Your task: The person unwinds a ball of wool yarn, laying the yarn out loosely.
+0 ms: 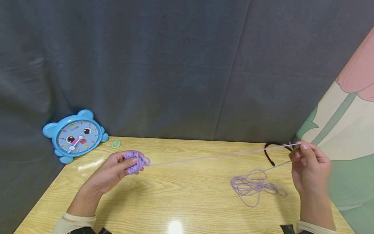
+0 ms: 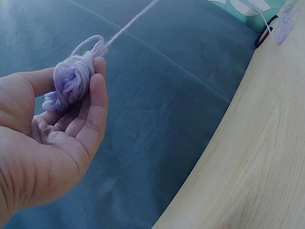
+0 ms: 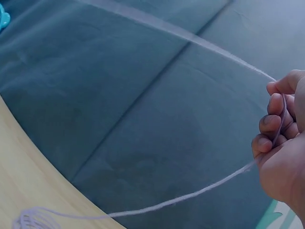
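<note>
Yarn bundle point(image 1: 135, 163), lilac, wound: in the left hand point(image 1: 114, 170), gripped between thumb and curled fingers point(image 2: 98, 100), a small loop jutting past the fingertips. Strand point(image 1: 204, 157), lilac, straight: spans from the bundle to the right hand point(image 1: 312, 169), pinched at the thumb, then passing inside that hand's curled fingers. Loose coils point(image 1: 254, 187), lilac: on the surface point(image 1: 181, 195), left of the right hand, apart from its fingers, joined by a trailing length point(image 1: 279, 165).
</note>
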Demonstrator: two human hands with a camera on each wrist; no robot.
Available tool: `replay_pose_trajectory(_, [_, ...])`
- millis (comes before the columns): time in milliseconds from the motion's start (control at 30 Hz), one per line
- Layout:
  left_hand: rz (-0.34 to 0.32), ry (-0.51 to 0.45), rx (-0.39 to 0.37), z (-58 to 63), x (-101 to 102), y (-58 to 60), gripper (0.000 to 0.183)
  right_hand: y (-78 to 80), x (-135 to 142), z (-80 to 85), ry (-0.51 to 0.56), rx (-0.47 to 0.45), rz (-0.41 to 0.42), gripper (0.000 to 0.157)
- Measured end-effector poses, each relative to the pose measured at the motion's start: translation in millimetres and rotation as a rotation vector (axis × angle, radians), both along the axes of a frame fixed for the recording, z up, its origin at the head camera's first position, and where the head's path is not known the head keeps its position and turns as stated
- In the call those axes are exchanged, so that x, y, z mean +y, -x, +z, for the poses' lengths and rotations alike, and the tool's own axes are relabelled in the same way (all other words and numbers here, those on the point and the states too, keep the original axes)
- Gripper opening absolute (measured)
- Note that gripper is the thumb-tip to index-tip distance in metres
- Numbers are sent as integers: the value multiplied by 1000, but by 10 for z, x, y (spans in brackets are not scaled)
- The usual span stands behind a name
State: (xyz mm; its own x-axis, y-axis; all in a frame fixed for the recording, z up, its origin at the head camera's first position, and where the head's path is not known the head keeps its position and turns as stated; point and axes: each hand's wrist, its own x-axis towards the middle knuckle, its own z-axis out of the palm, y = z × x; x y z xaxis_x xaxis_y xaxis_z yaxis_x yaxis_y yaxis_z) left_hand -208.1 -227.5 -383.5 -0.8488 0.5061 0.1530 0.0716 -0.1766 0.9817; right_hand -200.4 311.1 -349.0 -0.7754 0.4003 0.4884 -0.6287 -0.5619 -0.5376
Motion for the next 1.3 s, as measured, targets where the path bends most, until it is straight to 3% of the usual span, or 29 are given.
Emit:
replay_pose_trajectory(533, [28,25,-9,34,-40,-35,25,-55,268,47,245,-11,-54,23])
replay_pose_trajectory(733, [19,30,44,28,-55,-26,26,-71,320,78,250,-15,-159,18])
replay_pose_trajectory(967, [25,0,51,42,-90,-27,27,-86,430,87,262,-35,-250,15])
replay_pose_trajectory(1300, [64,-45,-3,63,-148,-41,27,-99,544,93,376,-16,-237,14])
